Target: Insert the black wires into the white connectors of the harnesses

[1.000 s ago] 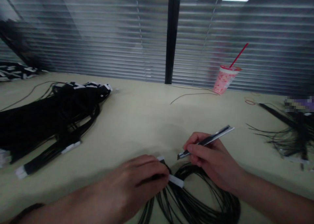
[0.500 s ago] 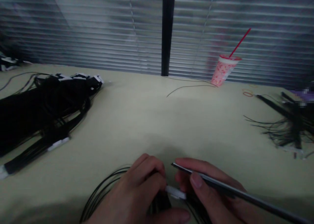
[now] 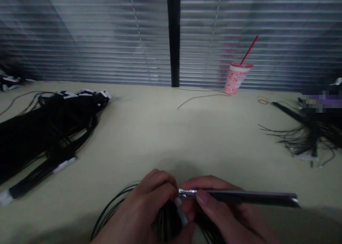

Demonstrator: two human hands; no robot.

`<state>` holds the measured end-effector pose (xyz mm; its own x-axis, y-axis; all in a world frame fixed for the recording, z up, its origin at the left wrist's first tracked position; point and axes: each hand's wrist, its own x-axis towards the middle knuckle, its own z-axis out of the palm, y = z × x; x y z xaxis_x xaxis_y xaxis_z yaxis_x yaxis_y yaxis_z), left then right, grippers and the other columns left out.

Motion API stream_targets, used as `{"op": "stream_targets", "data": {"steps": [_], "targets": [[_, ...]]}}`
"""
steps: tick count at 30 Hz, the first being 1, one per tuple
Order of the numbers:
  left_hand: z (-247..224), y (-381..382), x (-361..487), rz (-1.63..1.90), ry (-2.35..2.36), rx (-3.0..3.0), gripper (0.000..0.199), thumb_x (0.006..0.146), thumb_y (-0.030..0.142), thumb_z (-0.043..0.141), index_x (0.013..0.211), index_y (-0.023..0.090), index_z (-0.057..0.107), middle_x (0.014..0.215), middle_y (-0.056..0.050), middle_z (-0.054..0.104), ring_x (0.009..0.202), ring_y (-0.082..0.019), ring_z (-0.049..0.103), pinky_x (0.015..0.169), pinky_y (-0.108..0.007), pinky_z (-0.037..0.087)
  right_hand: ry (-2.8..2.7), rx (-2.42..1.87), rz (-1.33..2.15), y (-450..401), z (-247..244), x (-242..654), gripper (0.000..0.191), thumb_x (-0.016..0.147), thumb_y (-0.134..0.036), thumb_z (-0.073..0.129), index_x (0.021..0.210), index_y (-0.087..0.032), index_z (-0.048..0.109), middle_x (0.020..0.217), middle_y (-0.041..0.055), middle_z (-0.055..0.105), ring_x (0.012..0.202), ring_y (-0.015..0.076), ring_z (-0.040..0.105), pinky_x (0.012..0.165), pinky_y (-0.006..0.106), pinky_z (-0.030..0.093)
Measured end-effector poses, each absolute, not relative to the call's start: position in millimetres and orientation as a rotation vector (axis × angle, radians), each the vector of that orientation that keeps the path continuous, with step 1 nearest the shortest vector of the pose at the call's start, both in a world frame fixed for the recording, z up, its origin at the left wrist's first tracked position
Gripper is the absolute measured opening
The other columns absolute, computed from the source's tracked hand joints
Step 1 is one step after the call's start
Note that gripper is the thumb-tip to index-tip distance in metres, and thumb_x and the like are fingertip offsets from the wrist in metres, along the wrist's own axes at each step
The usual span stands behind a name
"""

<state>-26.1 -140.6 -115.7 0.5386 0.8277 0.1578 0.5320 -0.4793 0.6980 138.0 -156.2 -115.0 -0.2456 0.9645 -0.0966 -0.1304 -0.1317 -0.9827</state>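
Observation:
My left hand (image 3: 152, 204) is shut around a bundle of thin black wires (image 3: 167, 222), whose white end piece (image 3: 181, 212) sticks out by my fingers. My right hand (image 3: 213, 208) grips a slim metal tool with a black inset (image 3: 240, 197), held level. Its bright tip lies against the white end piece. Loops of the same black wire (image 3: 112, 208) spread on the table beneath both hands. My fingers hide most of the bundle's end.
Large black wire bundles with white ends (image 3: 40, 130) lie on the pale green table (image 3: 171, 130) at left, and a loose splayed bundle (image 3: 307, 140) at right. A pink cup with a red straw (image 3: 236, 79), rubber bands (image 3: 263, 101) and a thin wire (image 3: 203, 97) lie near the blinds.
My hands have come together low in front. The metal tool has swung from a slant to level, its tip reaching the white end piece. The view has shifted slightly.

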Motion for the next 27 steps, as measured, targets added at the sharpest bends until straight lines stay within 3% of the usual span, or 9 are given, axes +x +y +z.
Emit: {"op": "stream_targets", "data": {"steps": [4,8,10,19,23,27], "targets": [[-117,-134,-30,0.786,0.896,2.236,0.036,0.061,0.005,0.060,0.091,0.024,0.059,0.094,0.001,0.058,0.087,-0.012,0.056,0.074,-0.018,0.047,-1.163,-0.936,1.505,-142,-124,145,0.013,0.081,-0.027,0.052,0.086,-0.023,0.063,0.068,0.0004,0.061,0.065,0.0099,0.057,0.061,0.020,0.049],[-114,-121,-43,0.546,0.813,2.284,0.043,0.070,0.016,0.063,0.111,0.025,0.055,0.113,-0.002,0.052,0.102,-0.014,0.051,0.087,-0.022,0.043,-1.296,-0.876,1.480,-128,-126,156,0.013,0.081,-0.020,0.053,0.090,-0.021,0.060,0.067,-0.0009,0.062,0.065,0.0078,0.057,0.061,0.018,0.048],[-111,-115,-48,0.444,0.777,2.231,0.042,0.074,0.017,0.061,0.113,0.028,0.054,0.112,-0.001,0.053,0.102,-0.013,0.051,0.086,-0.022,0.043,-1.388,-0.900,1.530,-127,-126,159,0.012,0.080,-0.019,0.053,0.090,-0.021,0.059,0.067,-0.0006,0.063,0.064,0.0080,0.059,0.058,0.018,0.048],[-106,-103,-48,0.398,0.694,2.064,0.034,0.071,0.016,0.064,0.104,0.025,0.060,0.104,-0.001,0.055,0.095,-0.014,0.052,0.080,-0.024,0.044,-1.711,-1.053,1.227,-127,-125,159,0.012,0.076,-0.022,0.058,0.087,-0.019,0.061,0.075,0.0006,0.064,0.065,0.0095,0.058,0.056,0.018,0.046],[-105,-102,-47,0.362,0.669,2.053,0.033,0.071,0.014,0.064,0.103,0.024,0.060,0.102,0.000,0.054,0.096,-0.013,0.051,0.083,-0.025,0.043,-1.789,-1.094,1.155,-128,-124,160,0.009,0.077,-0.021,0.056,0.084,-0.019,0.060,0.069,-0.0012,0.061,0.059,0.0079,0.055,0.051,0.017,0.043],[-106,-102,-46,0.374,0.651,2.041,0.030,0.070,0.012,0.064,0.098,0.022,0.062,0.102,0.000,0.055,0.097,-0.013,0.051,0.084,-0.024,0.042,-1.859,-1.108,1.069,-131,-122,160,0.010,0.077,-0.019,0.055,0.084,-0.018,0.060,0.073,-0.0001,0.061,0.062,0.0089,0.055,0.056,0.019,0.044]]}}
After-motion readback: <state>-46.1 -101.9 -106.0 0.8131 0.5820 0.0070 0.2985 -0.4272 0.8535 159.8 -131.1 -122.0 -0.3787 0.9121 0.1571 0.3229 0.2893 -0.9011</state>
